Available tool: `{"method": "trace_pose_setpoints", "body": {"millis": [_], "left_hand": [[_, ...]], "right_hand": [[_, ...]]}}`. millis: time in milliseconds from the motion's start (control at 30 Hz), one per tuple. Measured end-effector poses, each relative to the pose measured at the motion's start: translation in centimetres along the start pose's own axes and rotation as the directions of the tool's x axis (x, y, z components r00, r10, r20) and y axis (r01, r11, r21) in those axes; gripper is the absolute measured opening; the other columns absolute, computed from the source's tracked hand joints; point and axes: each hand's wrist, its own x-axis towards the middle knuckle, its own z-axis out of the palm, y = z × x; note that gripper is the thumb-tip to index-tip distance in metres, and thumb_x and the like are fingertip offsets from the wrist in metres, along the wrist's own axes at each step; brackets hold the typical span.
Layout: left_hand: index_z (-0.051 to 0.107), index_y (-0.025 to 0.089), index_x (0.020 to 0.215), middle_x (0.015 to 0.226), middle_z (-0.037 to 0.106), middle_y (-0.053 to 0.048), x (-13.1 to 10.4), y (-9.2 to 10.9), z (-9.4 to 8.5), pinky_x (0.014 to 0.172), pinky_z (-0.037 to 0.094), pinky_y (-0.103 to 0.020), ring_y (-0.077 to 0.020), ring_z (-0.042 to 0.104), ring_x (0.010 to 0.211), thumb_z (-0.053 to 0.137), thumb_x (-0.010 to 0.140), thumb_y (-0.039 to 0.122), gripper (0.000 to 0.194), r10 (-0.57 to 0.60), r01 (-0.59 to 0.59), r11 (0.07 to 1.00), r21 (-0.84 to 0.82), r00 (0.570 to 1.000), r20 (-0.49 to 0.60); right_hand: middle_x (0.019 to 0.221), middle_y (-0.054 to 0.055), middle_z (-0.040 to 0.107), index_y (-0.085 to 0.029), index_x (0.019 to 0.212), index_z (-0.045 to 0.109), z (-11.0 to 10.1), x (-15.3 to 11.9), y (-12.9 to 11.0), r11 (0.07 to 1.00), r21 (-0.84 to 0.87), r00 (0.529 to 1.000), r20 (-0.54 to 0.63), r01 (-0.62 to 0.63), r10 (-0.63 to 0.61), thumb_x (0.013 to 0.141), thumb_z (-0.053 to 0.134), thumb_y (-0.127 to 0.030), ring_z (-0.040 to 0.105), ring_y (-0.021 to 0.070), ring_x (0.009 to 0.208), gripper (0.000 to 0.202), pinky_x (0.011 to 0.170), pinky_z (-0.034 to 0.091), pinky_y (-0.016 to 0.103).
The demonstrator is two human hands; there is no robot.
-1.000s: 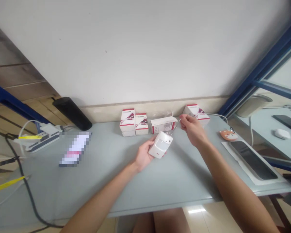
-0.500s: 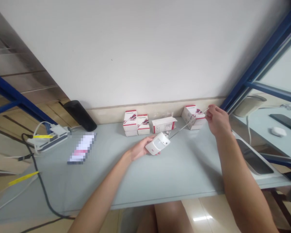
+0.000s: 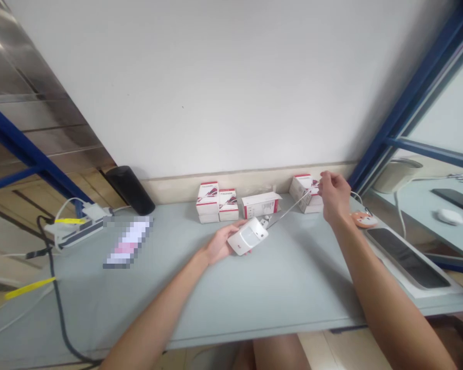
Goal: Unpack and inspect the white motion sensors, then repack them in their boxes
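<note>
My left hand [image 3: 219, 245] is closed around a white motion detector [image 3: 248, 237], its rounded front tilted up over the table. A small white bracket [image 3: 265, 222] sticks out at the detector's upper right end. From there a thin grey-white cord [image 3: 291, 206] runs taut up to the right. My right hand [image 3: 335, 194] pinches the cord's far part between thumb and fingertips, in front of a red-and-white box [image 3: 306, 198]. Behind the detector lies an open red-and-white box [image 3: 260, 204] with its flap raised.
Small boxes [image 3: 208, 205] stand by the wall. At the left are a black cylinder [image 3: 130, 190], a blurred-out phone [image 3: 129, 241], a power strip [image 3: 88, 228] and a black cable [image 3: 57, 293]. On the right lie a dark-screened device [image 3: 407, 257] and an orange item [image 3: 363, 219].
My right hand has shifted a little left along the cord, nearer the detector. The left hand keeps its hold on the detector. The view has shifted slightly, bringing the orange item into sight.
</note>
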Motion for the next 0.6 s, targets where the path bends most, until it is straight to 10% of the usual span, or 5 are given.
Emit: {"method": "trace_pose_setpoints", "body": {"millis": [367,600], "left_hand": [[0.06,0.02,0.138,0.119,0.072,-0.014,0.0,0.1,0.3,0.069,0.054,-0.04,-0.0325,0.076,0.082,0.055,0.087,0.033,0.053,-0.002,0.002,0.999,-0.033,1.0,0.01],[0.061,0.02,0.135,0.113,0.073,-0.014,0.3,0.0,-0.1,0.068,0.056,-0.04,-0.032,0.076,0.08,0.056,0.087,0.032,0.049,-0.02,0.019,0.998,-0.063,1.0,-0.006]], "right_hand": [[0.066,-0.007,0.053,-0.025,0.09,0.055,0.9,-0.9,0.1,0.998,0.032,0.997,-0.058,0.048,-0.046,0.087,0.072,-0.061,0.047,0.0119,0.055,0.04,0.049,0.034,0.024],[0.064,-0.006,0.054,-0.026,0.103,0.049,0.9,-2.0,-0.5,0.948,-0.122,0.956,0.013,0.293,-0.294,0.101,0.055,-0.059,0.054,0.0163,0.06,0.034,0.059,0.042,0.03]]}}
